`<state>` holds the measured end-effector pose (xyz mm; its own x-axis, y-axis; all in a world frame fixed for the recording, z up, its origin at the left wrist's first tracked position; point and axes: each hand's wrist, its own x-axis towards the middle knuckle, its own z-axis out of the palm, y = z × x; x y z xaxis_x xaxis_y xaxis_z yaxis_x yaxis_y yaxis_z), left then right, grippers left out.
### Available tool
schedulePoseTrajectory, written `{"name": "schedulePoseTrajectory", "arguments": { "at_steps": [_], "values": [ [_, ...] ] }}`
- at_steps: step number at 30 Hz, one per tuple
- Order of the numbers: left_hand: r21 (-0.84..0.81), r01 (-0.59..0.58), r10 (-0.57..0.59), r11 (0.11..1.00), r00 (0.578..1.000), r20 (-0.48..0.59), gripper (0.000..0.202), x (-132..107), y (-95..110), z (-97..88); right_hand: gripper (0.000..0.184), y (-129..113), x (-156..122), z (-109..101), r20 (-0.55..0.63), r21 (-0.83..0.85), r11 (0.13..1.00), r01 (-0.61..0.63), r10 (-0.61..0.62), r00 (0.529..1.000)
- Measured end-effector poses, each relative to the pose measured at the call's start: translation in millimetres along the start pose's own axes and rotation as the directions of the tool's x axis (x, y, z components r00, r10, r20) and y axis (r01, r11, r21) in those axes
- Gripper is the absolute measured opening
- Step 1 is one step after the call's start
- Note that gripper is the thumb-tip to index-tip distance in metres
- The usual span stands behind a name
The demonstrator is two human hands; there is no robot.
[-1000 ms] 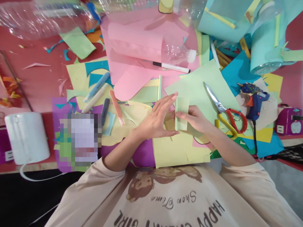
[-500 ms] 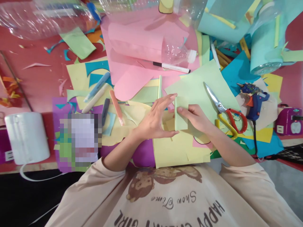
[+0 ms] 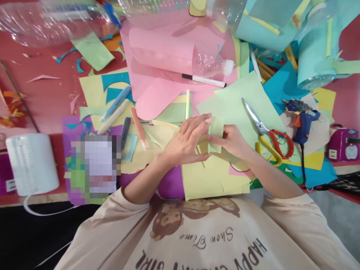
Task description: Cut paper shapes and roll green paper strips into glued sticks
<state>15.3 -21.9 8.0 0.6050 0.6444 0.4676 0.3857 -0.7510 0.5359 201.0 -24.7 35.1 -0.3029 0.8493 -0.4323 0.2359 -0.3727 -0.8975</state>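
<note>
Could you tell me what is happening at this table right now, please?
A person is working a small light-green paper piece with both bare hands over a table littered with coloured paper. The right hand holds it from the right side while the left hand presses on its upper left edge. Red-and-yellow-handled scissors and a blue glue gun lie untouched to the right.

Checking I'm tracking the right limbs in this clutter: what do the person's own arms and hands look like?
Both the left hand and right hand are bare: no gloves, rings or watch visible. The left sleeve and right sleeve are beige, ending near the elbows, on a beige top with a brown monkey print and dark lettering.
</note>
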Motion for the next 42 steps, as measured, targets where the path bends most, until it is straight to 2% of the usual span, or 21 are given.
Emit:
{"name": "schedulePoseTrajectory", "arguments": {
  "at_steps": [5,11,20,30,36,42],
  "values": [
    [-0.073,0.024,-0.023,0.997,1.000,0.018,0.103,1.0,2.1,-1.2,0.036,-2.8,-0.6,-1.2,0.087,0.057,0.998,0.006,-0.011,0.996],
    [-0.163,0.026,-0.025,0.986,1.000,0.010,0.112,0.0,-0.1,-0.4,0.031,-4.8,-2.2,-3.1,0.131,0.032,0.999,0.027,-0.031,0.991],
    [-0.091,-0.010,0.010,0.996,1.000,-0.005,0.107,2.5,-0.2,-2.6,0.028,-5.1,-0.8,-2.4,0.214,0.043,0.997,0.067,-0.074,0.974],
    [-0.044,0.028,-0.032,0.999,0.995,-0.095,0.108,1.9,-3.8,-1.6,0.049,-3.6,-2.2,-2.2,0.112,-0.029,0.999,0.038,-0.035,0.993],
    [-0.022,0.016,-0.018,1.000,0.996,-0.085,0.102,3.6,-0.8,-4.4,0.048,-4.9,-3.4,-0.7,0.059,-0.058,0.991,0.119,-0.115,0.992],
    [0.049,-0.006,0.008,0.999,0.999,-0.041,0.101,2.1,-1.3,-3.2,0.043,-4.8,-3.5,2.0,0.074,-0.031,0.993,0.118,-0.115,0.991]
  ]
}}
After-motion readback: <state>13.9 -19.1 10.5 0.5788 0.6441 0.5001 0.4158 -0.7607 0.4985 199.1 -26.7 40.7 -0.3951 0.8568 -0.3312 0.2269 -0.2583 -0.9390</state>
